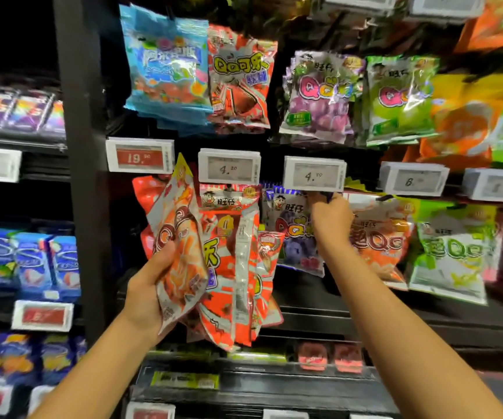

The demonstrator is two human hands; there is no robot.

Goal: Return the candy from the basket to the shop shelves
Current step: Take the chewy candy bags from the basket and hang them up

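My left hand grips a bunch of orange and red candy bags, raised in front of the middle row of hanging packs. My right hand reaches up to the top edge of a purple candy bag hanging under a white price tag, and its fingers pinch the bag's top by the hook. A red candy bag hangs on the hook to the left of it. The basket is out of view.
The upper row holds blue, red, purple and green candy bags on hooks. Orange and green bags hang right of my right hand. A black upright post separates shelves of boxed sweets at left.
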